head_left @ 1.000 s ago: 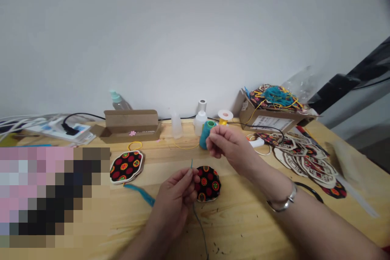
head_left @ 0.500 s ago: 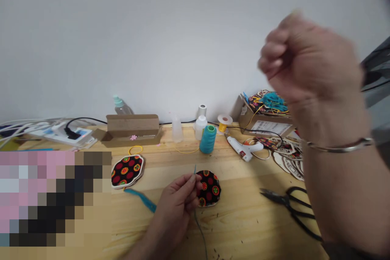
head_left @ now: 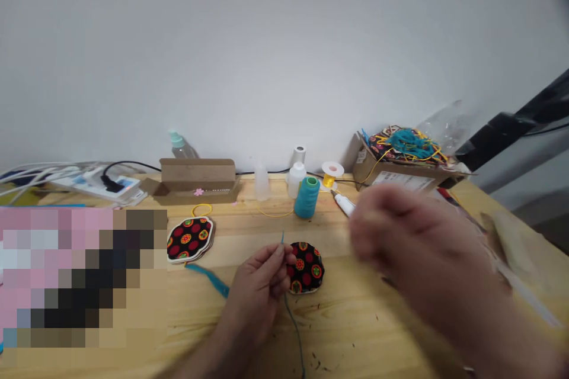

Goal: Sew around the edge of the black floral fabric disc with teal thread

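Note:
My left hand (head_left: 260,284) is closed in a pinch on a teal thread (head_left: 293,331), whose short end sticks up above the fingers and whose length trails down toward the table's near edge. The hand also rests against a small black fabric piece with red and yellow circles (head_left: 306,267) lying on the wooden table (head_left: 355,331). My right hand (head_left: 400,237) is blurred by motion, low over the table to the right of the fabric piece; its fingers cannot be made out. A teal thread spool (head_left: 306,196) stands behind the fabric piece.
A second patterned fabric piece (head_left: 190,239) and a teal strip (head_left: 208,279) lie to the left. Along the wall stand a cardboard box (head_left: 195,180), small bottles (head_left: 296,179), a yellow spool (head_left: 329,173), a glue gun tip (head_left: 343,204) and a carton of scraps (head_left: 404,157).
My right hand went from beside the teal spool up high to the right, then swung back down low over the table. My left hand kept its pinch on the thread.

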Demonstrator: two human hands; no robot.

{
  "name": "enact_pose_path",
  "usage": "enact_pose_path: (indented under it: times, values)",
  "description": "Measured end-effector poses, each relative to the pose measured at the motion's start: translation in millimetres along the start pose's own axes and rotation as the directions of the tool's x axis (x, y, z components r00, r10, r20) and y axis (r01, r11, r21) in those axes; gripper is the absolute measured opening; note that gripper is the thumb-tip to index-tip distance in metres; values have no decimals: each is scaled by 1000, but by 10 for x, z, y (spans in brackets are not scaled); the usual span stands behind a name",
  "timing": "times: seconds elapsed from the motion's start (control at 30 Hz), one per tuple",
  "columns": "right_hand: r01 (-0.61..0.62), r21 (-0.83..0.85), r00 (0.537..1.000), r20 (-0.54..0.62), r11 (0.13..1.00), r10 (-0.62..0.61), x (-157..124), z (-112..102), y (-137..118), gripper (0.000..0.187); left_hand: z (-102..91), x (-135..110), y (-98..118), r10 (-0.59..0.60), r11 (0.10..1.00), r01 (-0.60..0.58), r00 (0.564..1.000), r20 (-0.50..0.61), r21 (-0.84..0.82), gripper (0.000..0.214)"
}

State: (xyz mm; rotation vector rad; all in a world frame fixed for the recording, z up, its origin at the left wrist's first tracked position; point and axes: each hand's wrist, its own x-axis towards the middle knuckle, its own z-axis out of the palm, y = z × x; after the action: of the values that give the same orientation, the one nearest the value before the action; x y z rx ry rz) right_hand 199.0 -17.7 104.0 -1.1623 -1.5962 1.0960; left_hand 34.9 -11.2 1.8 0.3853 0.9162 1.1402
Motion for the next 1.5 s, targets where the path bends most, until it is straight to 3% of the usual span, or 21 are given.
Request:
enact_pose_path:
  times: [0.1, 0.17, 0.27, 0.37, 0.77, 1.17, 1.5]
  values:
    - [-69, 18, 996, 66, 997, 68, 31, 316, 350, 20, -12, 4, -4, 15, 1000, -15, 999, 30, -20, 15]
    - [-43, -38, 997, 58, 998, 46, 62, 474, 577, 18, -19, 9, -8, 11, 1000, -10, 998, 55, -26, 14]
    - [48, -85, 998, -24, 995, -51, 78, 583, 794, 15, -22, 12, -17, 18, 1000, -16, 998, 68, -22, 13]
    - [38, -64, 998, -45, 997, -41, 67, 599, 886, 13, -17, 3, -31, 16, 1000, -15, 998, 64, -13, 12]
    - [-83, 127, 996, -28, 988, 87, 89, 580, 931, 18, -37, 4, -76, -33, 996, 25, 995, 97, 83, 18]
    - [-127, 153, 987, -78, 980, 140, 127, 580, 981, 15, -22, -6, -92, -14, 992, 7, 998, 55, 125, 12]
    - [-178, 240, 981, -35, 954, 192, 118, 573, 966, 17, -74, -6, -101, 35, 948, -53, 997, 64, 313, 13]
